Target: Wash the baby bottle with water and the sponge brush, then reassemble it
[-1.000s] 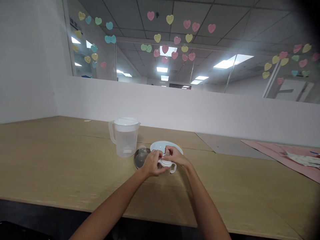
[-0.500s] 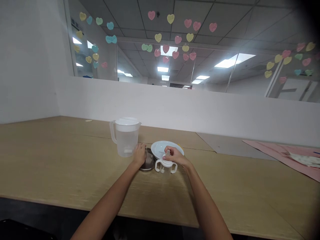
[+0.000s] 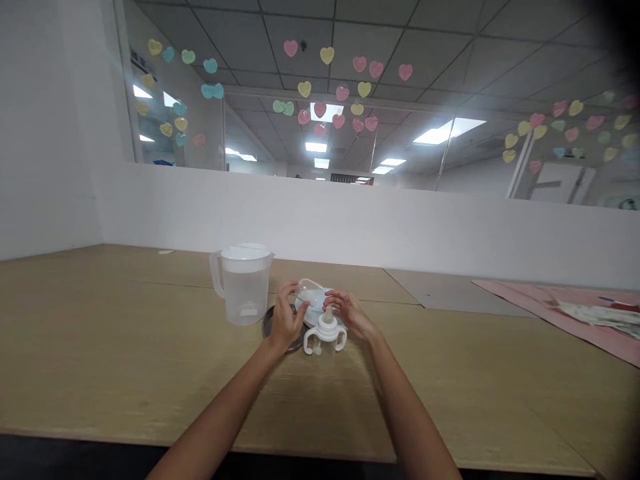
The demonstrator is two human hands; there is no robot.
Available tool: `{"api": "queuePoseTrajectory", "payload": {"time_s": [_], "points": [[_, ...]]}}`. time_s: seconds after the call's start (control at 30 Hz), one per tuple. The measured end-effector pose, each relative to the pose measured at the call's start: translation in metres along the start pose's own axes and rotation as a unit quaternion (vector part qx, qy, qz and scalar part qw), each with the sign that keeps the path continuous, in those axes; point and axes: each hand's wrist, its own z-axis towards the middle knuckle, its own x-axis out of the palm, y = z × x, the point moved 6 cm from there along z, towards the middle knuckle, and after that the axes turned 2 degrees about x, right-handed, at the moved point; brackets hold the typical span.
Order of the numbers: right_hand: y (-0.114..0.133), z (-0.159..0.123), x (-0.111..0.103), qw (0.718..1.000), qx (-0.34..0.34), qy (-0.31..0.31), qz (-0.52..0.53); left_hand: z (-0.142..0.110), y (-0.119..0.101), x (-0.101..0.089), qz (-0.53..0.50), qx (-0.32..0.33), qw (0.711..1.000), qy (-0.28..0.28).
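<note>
A clear baby bottle [image 3: 327, 333] with a white collar, two white side handles and a pale teat stands upright on the table. My left hand [image 3: 286, 321] is raised over a dark round metal dish [image 3: 269, 325], thumb and fingers round a clear dome-shaped cap [image 3: 303, 291]. Just behind and right of the teat is my right hand [image 3: 350, 315], its fingers loosely bent and apart, with nothing visible in them. Behind both hands lies a pale blue-white plate [image 3: 316, 300], partly hidden by them.
A lidded, translucent pitcher [image 3: 246, 290] of water stands left of the dish. Pink cloth [image 3: 515, 300] with items on it lies at the right, beside a grey sheet [image 3: 450, 293]. The white wall [image 3: 320, 220] bounds the table's back.
My left hand has lifted from the metal dish and now has the clear cap in its fingers. My right hand has let go of the bottle's top and drawn slightly back. The view has tilted up.
</note>
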Motion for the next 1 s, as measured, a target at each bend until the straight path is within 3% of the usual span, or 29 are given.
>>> {"api": "queuePoseTrajectory", "payload": {"time_s": [0.1,0.17,0.27,0.6,0.77,1.0], "points": [[0.001,-0.001,-0.003,0.999,0.002,-0.012,0.036,-0.008,-0.030,0.014,-0.021,0.092,0.990,0.105],[0.002,-0.003,-0.002,0.999,0.001,-0.011,0.037,-0.012,-0.040,0.022,-0.035,0.095,0.981,0.167],[0.006,-0.006,0.003,1.000,-0.003,0.013,0.026,-0.013,-0.046,0.026,-0.054,0.070,0.976,0.200],[0.006,-0.011,0.017,0.995,0.044,0.086,0.003,-0.024,-0.044,0.029,-0.042,0.085,0.976,0.194],[0.011,-0.014,0.021,0.993,0.044,0.108,0.018,-0.027,-0.043,0.032,-0.029,0.092,0.984,0.147],[0.021,-0.018,0.023,0.990,0.041,0.123,-0.048,-0.027,-0.044,0.032,-0.025,0.097,0.990,0.102]]}}
